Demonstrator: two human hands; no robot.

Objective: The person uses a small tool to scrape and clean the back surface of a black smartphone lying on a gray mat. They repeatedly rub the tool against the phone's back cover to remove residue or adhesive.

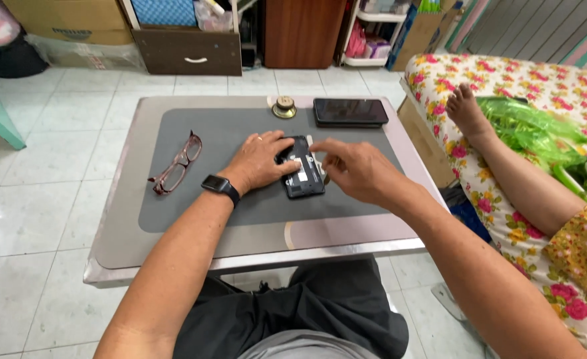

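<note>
Head view, looking down. A small black opened handset with its back cover off point(303, 169) lies flat near the middle of a dark grey mat point(240, 199) on the low grey tabletop point(117, 233).

The left hand point(261, 161), with a black smartwatch point(221, 188) at the wrist and a ring on one finger, lies palm down with fingers spread over the handset's left edge, apparently to pin it so it cannot slide. The right hand point(353, 169) hovers at the handset's right edge, thumb and forefinger drawn together in a pinch. Whether they grip a small part cannot be made out; the fingertips hide it.

Set aside, well apart from the hands: dark red-framed folded glasses point(177, 164) on the mat's left, a round brass-coloured knob-like object point(283, 107) at the far edge, and a black rectangular slab-like device point(350, 112) beside it.

Another person's bare leg and foot point(469, 113) rest on a floral-sheeted bed point(539, 83) at right, next to green plastic wrap point(533, 129). The handset's inner parts are too small to read.
</note>
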